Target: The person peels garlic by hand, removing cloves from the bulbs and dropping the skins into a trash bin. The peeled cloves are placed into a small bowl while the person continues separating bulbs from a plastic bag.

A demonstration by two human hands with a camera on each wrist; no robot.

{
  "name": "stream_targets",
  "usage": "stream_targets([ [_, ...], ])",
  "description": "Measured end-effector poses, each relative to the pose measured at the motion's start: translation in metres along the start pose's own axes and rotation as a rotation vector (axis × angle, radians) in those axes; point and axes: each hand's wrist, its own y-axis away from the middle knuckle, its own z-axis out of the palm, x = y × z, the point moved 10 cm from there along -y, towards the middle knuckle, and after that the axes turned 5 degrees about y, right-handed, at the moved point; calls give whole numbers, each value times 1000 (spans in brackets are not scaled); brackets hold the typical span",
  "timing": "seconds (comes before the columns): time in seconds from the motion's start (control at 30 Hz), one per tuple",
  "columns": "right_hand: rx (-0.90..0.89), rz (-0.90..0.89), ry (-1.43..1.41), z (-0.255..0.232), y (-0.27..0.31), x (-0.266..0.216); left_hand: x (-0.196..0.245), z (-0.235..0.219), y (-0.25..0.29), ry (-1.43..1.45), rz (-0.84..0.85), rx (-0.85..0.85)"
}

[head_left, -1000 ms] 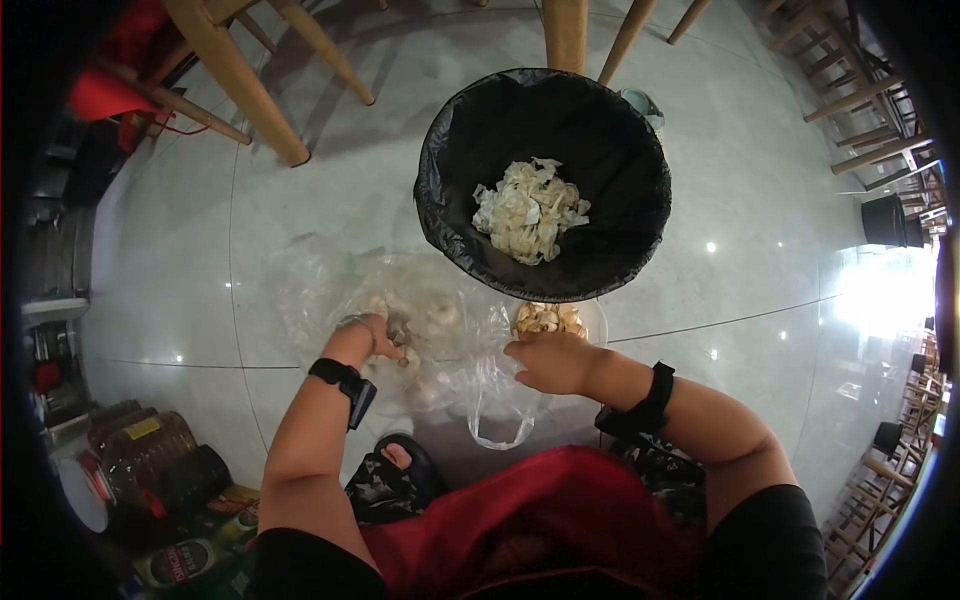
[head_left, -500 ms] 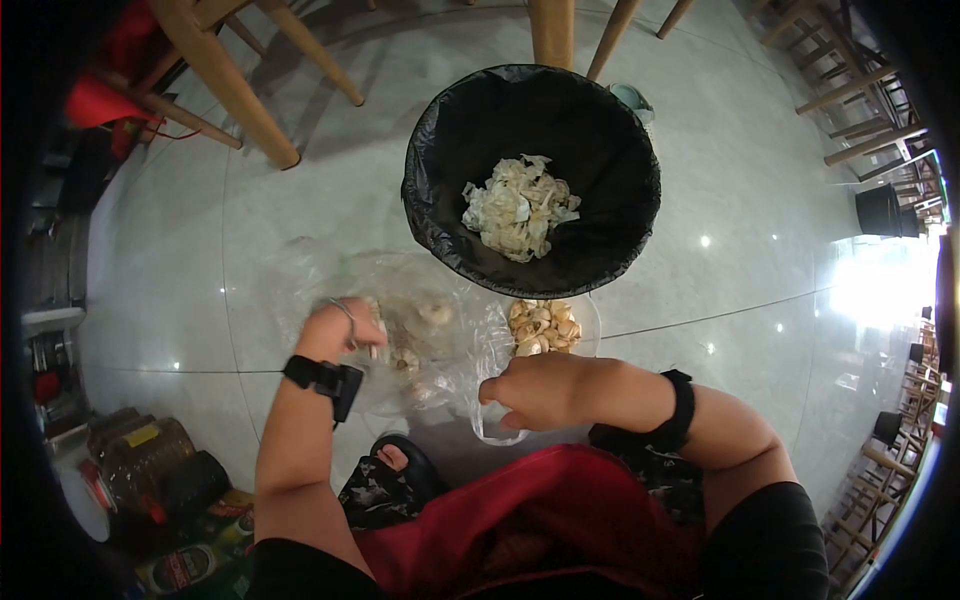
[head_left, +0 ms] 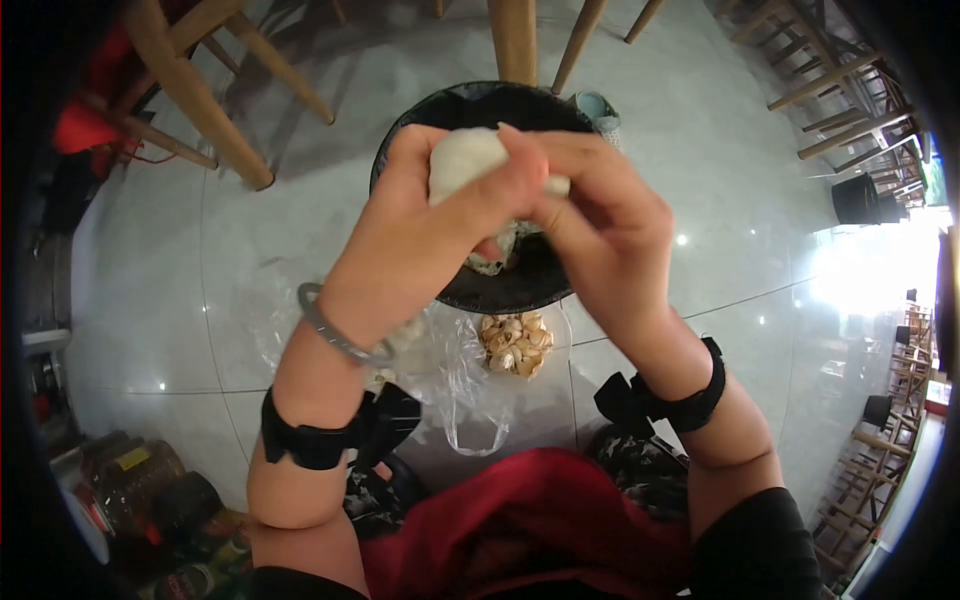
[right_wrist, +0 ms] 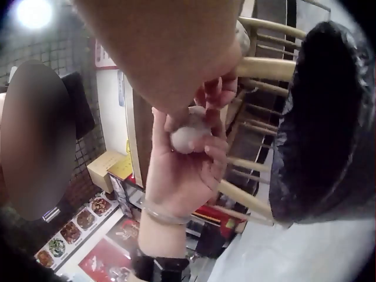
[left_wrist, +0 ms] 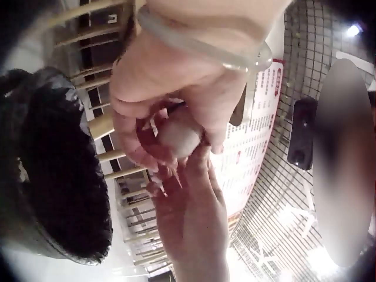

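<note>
Both hands are raised and meet over the bin. Left hand (head_left: 425, 225) has fingers curled round a white garlic bulb (head_left: 462, 160), thumb across its front. Right hand (head_left: 600, 215) pinches the same bulb from the other side, fingertips (head_left: 535, 150) on its top edge. The bulb sits between the two hands, touching both, at the far end of the palms.

Left wrist view: garlic bulb (left_wrist: 179, 136) is wedged between left-hand fingers above and right-hand fingers below; thin papery skin strands hang off it. Right wrist view: same bulb (right_wrist: 188, 138), left hand (right_wrist: 182, 170) cupping from below, right fingertips (right_wrist: 220, 94) on top.

Directly beneath and beyond the hands: black bin (head_left: 500, 290) with a bin liner, mostly hidden by the hands; a bit of pale peel shows inside under the bulb. Nearer the body than the hands, below the right wrist: a small dish of peeled cloves (head_left: 513, 343). It touches a clear plastic bag (head_left: 455, 385) on the floor, below the left wrist.

Left wrist carries a pale bangle (head_left: 335, 335); both forearms have black straps (head_left: 660, 400). Red apron (head_left: 540, 520) is at the bottom, between the forearms. Wooden chair legs (head_left: 205, 110) stand beyond the left hand, well apart. Jars and bottles (head_left: 140, 480) sit outboard of the left elbow.
</note>
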Motion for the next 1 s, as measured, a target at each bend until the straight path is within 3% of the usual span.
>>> stream_targets([
  [0.03,42,6,-9,-7,-11,-2,9,1,-6,34,19,84],
  [0.07,53,247,-159,-8,-14,10,11,13,-13,147,-55,-10],
  [0.13,154,227,-176,-12,-35,10,26,20,-29,361,54,49],
  [0.23,162,203,-110,-2,-52,2,36,8,-37,541,244,197],
  [0.33,246,-73,263,2,-48,-26,30,-15,-18,399,312,627],
  [0.37,263,-224,320,4,-44,-39,25,-17,-19,364,324,635],
  [0.43,163,-142,386,11,-37,-26,13,-29,-17,294,345,659],
  [0.53,2,-65,509,10,-25,-11,-12,-23,-28,109,17,355],
  [0.57,-51,-53,554,10,-21,-7,-10,-26,-23,-82,0,364],
  [0.7,-97,-32,477,11,-4,4,-35,-37,-19,-369,-1,297],
  [0.8,-161,-13,488,20,4,9,-43,-41,-12,-419,13,312],
  [1.0,-142,-179,644,32,9,-5,-32,-35,0,-500,21,297],
])
